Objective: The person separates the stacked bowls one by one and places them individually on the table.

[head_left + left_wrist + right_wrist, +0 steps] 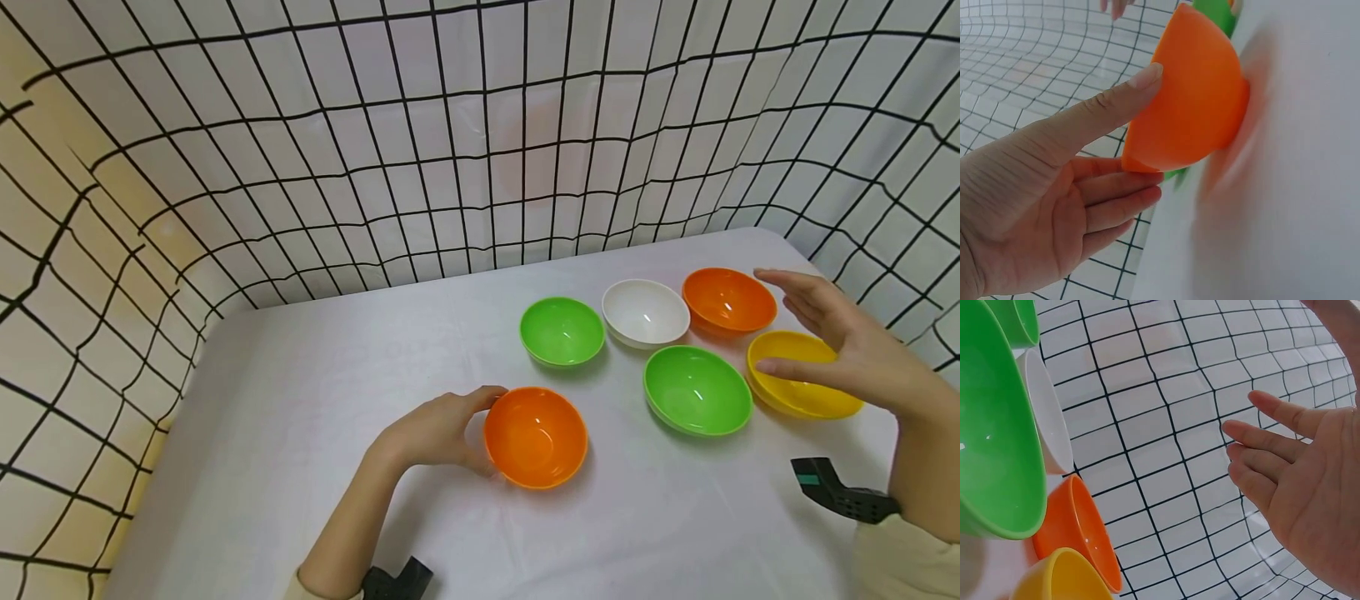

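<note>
An orange bowl (536, 437) is at the front middle of the white table. My left hand (444, 432) holds it at its left side, the thumb against the outer wall and the fingertips at the rim, as the left wrist view shows. Over the yellow bowl (806, 392) at the right, my right hand (847, 342) is held in the air with fingers and thumb spread and nothing in it. Its fingertips overlap the edge of a second orange bowl (729, 300) in the head view. That hand's palm (1316, 494) shows bare in the right wrist view.
Two green bowls (562, 332) and a white bowl (646, 313) stand between the held orange bowl and the right-hand ones. The nearer green bowl (697, 392) is beside the yellow one. Black grid lines cover the white walls (450, 150) behind and beside the table (300, 392).
</note>
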### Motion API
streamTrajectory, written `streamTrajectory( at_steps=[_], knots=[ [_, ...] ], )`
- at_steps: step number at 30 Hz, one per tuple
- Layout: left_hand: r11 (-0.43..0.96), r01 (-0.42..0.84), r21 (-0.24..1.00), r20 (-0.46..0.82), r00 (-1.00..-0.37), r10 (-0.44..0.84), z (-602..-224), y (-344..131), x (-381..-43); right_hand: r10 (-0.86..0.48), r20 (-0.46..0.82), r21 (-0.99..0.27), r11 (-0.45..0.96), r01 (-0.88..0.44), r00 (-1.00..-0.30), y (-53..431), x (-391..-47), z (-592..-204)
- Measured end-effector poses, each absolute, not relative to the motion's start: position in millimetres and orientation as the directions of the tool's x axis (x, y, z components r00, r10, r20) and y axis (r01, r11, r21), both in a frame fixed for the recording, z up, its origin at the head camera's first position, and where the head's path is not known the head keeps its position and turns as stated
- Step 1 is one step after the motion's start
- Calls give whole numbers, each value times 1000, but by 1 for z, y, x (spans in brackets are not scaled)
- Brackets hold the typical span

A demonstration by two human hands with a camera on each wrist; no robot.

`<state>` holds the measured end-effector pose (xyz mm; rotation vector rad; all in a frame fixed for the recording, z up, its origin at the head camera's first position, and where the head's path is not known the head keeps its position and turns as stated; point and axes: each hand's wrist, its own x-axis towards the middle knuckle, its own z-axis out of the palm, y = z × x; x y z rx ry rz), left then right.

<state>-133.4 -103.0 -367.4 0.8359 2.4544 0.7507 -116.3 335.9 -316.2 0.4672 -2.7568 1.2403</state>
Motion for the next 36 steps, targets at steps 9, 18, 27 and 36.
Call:
streamTrajectory(
  at_steps=[9, 18, 27, 36],
  knots=[
    [678, 439, 590, -191, -740, 645, -371, -92, -131, -243, 190, -731, 612, -302, -951, 332, -115, -314],
    [675, 451, 584, -166, -748, 643, -376, -84, -129, -255, 200, -727, 608, -318, -946, 333, -115, -315],
    [676, 460, 576, -140, -759, 635, -382, -75, -128, -242, 166, -745, 605, -282, -956, 331, -115, -317],
    [665, 494, 560, -81, -766, 637, -395, -61, -124, -222, 124, -742, 626, -239, -967, 328, -117, -317]
  ],
)
